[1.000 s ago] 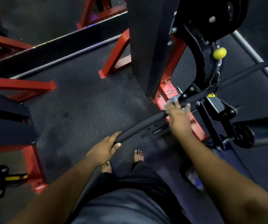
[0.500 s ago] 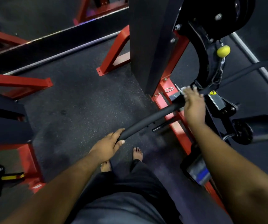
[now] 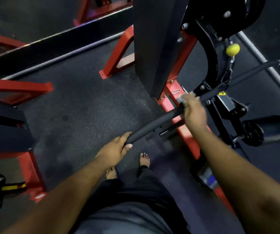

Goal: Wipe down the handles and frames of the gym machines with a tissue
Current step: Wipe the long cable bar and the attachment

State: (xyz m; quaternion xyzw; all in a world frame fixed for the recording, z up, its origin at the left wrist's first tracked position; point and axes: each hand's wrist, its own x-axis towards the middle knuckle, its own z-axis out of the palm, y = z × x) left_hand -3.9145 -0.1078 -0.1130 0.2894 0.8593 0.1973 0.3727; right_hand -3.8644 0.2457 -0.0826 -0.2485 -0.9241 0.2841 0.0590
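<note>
Presently: left hand grips the near end of the black bar handle. Right hand clamps a tissue round the bar's middle.

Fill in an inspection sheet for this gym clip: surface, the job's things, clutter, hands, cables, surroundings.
Surface: dark speckled rubber floor; the person stands on it barefoot.
Job's things: long black padded bar running from near left to far right; a pale tissue shows at the right hand's fingertips, on the bar.
Clutter: a loose silver clip lies on the red base frame.
Hands: left hand grips the bar's near end; right hand is curled over the bar's middle with the tissue, blurred.
Cables: a chain hangs below a yellow ball.
Surroundings: black upright column, other red machine frames at left, black roller pad at right.
</note>
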